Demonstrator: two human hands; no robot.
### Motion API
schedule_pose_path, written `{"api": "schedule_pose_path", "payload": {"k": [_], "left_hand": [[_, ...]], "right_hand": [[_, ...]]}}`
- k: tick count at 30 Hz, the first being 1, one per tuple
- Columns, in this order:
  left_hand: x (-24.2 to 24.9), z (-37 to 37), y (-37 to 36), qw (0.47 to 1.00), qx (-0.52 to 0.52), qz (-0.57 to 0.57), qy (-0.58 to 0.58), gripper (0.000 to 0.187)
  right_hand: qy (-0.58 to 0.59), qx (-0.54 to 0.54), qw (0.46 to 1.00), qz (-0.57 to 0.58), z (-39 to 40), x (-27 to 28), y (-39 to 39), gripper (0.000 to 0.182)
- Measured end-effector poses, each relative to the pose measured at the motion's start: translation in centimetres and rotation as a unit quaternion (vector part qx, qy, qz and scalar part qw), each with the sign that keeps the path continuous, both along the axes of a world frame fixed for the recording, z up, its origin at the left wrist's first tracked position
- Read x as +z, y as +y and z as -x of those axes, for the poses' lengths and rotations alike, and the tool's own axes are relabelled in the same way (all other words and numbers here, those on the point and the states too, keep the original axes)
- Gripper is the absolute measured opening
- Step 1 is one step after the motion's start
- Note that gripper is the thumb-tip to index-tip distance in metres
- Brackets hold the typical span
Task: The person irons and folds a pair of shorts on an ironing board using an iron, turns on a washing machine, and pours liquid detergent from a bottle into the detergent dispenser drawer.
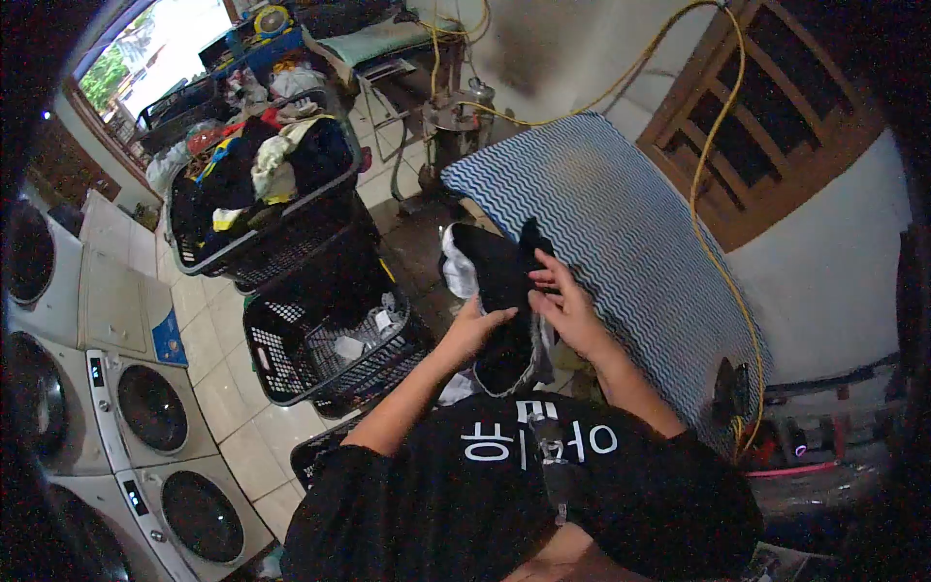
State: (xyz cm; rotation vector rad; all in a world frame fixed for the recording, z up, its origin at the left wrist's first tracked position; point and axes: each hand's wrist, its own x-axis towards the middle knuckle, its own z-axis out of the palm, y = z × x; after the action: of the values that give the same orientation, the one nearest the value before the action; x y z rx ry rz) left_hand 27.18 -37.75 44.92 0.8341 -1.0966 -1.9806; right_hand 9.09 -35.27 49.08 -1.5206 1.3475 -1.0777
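Observation:
A black garment with a white edge (499, 267) hangs in front of my body, between both hands. My left hand (475, 328) grips its left side, the thumb lying over the black cloth. On the other side, my right hand (567, 306) is at the garment's right edge with its fingers apart, near a small dark piece of cloth (532, 236). Whether the right fingers hold any fabric is hard to make out. The board with a wavy blue and white cover (621, 194) lies just beyond my right hand.
Left of the garment stand a black basket heaped with clothes (262, 242) and a lower black basket (320, 373) holding a few small items. Washing machines (160, 417) line the far left. A yellow hose (700, 184) runs over the covered board. A metal tank (456, 121) stands behind.

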Motion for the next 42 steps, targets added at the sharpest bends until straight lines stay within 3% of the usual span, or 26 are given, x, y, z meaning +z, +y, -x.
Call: {"api": "schedule_pose_path", "payload": {"k": [2, 3, 5, 6, 8, 10, 14, 16, 17, 19, 21, 22, 23, 25, 27, 28, 29, 30, 32, 35, 36, 37, 38, 39, 41, 42], "left_hand": [[-2.4, 3.1, 0.0, 0.997, -0.030, 0.058, 0.029, 0.047], [0.2, 4.4, 0.6, 0.999, -0.008, 0.045, 0.000, 0.036], [0.4, 6.1, -0.6, 0.992, -0.032, 0.089, -0.079, 0.037], [0.4, 6.8, -1.3, 0.986, -0.046, 0.111, -0.119, 0.038], [8.4, 6.9, -1.1, 0.984, -0.068, 0.102, -0.131, 0.041], [7.3, 8.5, -2.7, 0.994, -0.063, 0.084, 0.004, 0.044], [9.7, 11.0, -3.0, 0.999, -0.010, 0.033, 0.034, 0.043], [12.2, 10.9, -2.4, 0.996, -0.061, 0.050, 0.035, 0.041], [10.1, 11.2, -4.2, 0.996, -0.064, 0.048, 0.040, 0.046], [11.4, 11.8, -4.6, 0.985, -0.146, 0.095, -0.002, 0.046], [13.1, 12.0, -5.3, 0.962, -0.206, 0.157, -0.091, 0.046], [13.7, 12.3, -5.8, 0.952, -0.226, 0.180, -0.101, 0.047], [14.2, 12.5, -6.3, 0.942, -0.245, 0.202, -0.110, 0.047], [14.2, 12.7, -7.8, 0.924, -0.283, 0.245, -0.073, 0.049], [16.4, 12.4, -7.4, 0.914, -0.247, 0.299, -0.115, 0.051], [17.3, 12.2, -7.4, 0.908, -0.226, 0.326, -0.134, 0.052], [16.5, 12.4, -10.0, 0.785, -0.244, 0.553, -0.136, 0.055], [15.3, 12.1, -11.8, 0.745, -0.193, 0.586, -0.255, 0.055], [12.0, 10.9, -14.4, 0.626, -0.086, 0.606, -0.483, 0.056], [6.1, 8.8, -16.5, 0.698, -0.016, 0.508, -0.504, 0.041], [4.2, 8.2, -17.4, 0.726, 0.001, 0.464, -0.508, 0.037], [2.1, 7.6, -17.7, 0.946, -0.059, 0.181, -0.264, 0.030], [4.9, 8.1, -14.2, 0.980, -0.044, 0.079, -0.179, 0.029], [3.4, 8.4, -14.7, 0.982, -0.081, 0.053, -0.164, 0.030], [1.4, 10.7, -14.4, 0.987, -0.157, -0.018, -0.007, 0.028], [7.3, 11.2, -10.5, 0.988, -0.138, -0.015, -0.068, 0.025]], "right_hand": [[-0.021, 0.028, 0.998, -0.050, 1.8, -1.2, 1.0, 0.063], [-0.028, 0.044, 0.996, -0.079, 3.1, -1.5, 1.2, 0.061], [0.000, 0.112, 0.987, -0.117, 6.3, -1.4, 1.6, 0.062], [0.121, 0.132, 0.981, -0.079, 8.2, -1.5, 2.3, 0.062], [0.354, 0.166, 0.920, -0.012, 11.7, -2.0, 3.9, 0.062], [0.295, 0.160, 0.938, -0.082, 13.8, 0.0, 5.8, 0.057], [0.241, 0.100, 0.964, -0.059, 17.2, 0.1, 9.1, 0.048], [0.232, 0.062, 0.968, -0.072, 17.9, 1.6, 9.7, 0.045], [0.270, 0.042, 0.958, -0.086, 17.7, 3.3, 9.8, 0.041], [0.241, -0.083, 0.967, 0.009, 17.1, 6.0, 9.3, 0.042], [0.306, -0.241, 0.873, 0.292, 15.8, 8.5, 7.3, 0.037], [0.322, -0.297, 0.814, 0.382, 15.4, 9.3, 6.1, 0.034], [0.316, -0.300, 0.808, 0.397, 15.6, 9.6, 4.7, 0.031], [0.279, -0.252, 0.874, 0.307, 17.6, 9.7, 2.4, 0.026], [0.199, -0.134, 0.967, 0.081, 20.2, 9.1, 1.3, 0.023], [0.125, -0.153, 0.977, 0.075, 20.9, 9.1, 1.6, 0.022], [0.056, -0.168, 0.982, 0.073, 21.4, 10.2, 1.7, 0.021], [-0.012, -0.178, 0.982, 0.069, 21.8, 11.4, 1.6, 0.020], [-0.002, -0.223, 0.972, 0.077, 21.7, 12.0, 1.3, 0.017], [0.042, -0.300, 0.948, 0.100, 23.1, 9.7, 0.3, 0.016], [0.158, -0.345, 0.919, 0.110, 22.9, 9.3, 0.3, 0.020], [0.272, -0.385, 0.874, 0.119, 22.2, 8.8, 0.7, 0.025], [0.381, -0.419, 0.814, 0.126, 21.2, 8.1, 1.1, 0.029], [0.471, -0.416, 0.759, 0.168, 19.8, 7.2, 1.5, 0.037], [0.323, -0.322, 0.854, 0.250, 16.3, 5.3, 1.4, 0.023], [0.167, -0.291, 0.931, 0.141, 13.7, 4.2, 1.4, 0.016]]}}
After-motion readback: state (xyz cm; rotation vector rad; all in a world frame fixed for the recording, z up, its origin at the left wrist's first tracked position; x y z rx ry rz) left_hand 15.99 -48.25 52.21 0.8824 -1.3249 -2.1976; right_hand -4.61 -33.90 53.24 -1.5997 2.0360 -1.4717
